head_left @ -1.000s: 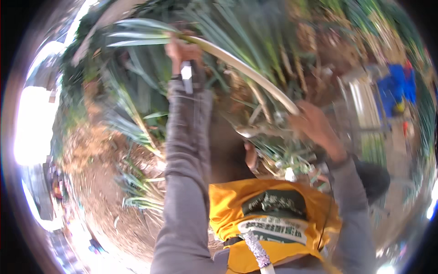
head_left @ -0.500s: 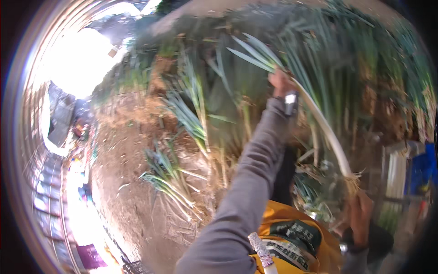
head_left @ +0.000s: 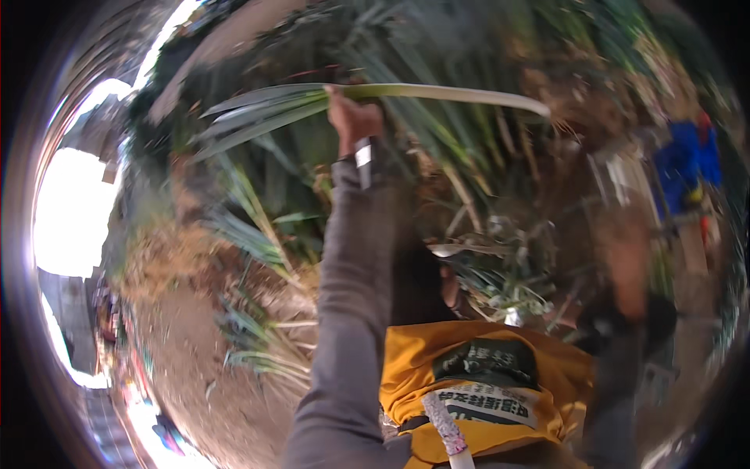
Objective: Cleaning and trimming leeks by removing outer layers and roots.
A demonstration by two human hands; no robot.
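My left hand (head_left: pixel 355 121) is closed round a long green onion (head_left: pixel 453 94), gripping it where the leaves begin. It lies nearly level, its green leaves pointing left and its white stem running right to a tuft of roots. At the right, smeared by motion, is my right hand (head_left: pixel 625 250); its fingers cannot be made out. That hand is apart from the onion's root end. Trimmed leaves and scraps (head_left: pixel 516 273) are heaped on the ground between my arms.
Many green onions (head_left: pixel 461 172) stand massed ahead. Several others (head_left: pixel 269 356) lie on the brown soil (head_left: pixel 180 336) at left. A blue object (head_left: pixel 687 164) is at the right beside a pale panel (head_left: pixel 621 176). My yellow apron (head_left: pixel 422 352) and a cigarette (head_left: pixel 444 426) show at the bottom.
My left hand has swung the onion from a steep slant to nearly level, up and leftward. The root end has moved away from my right hand. The view has turned as well.
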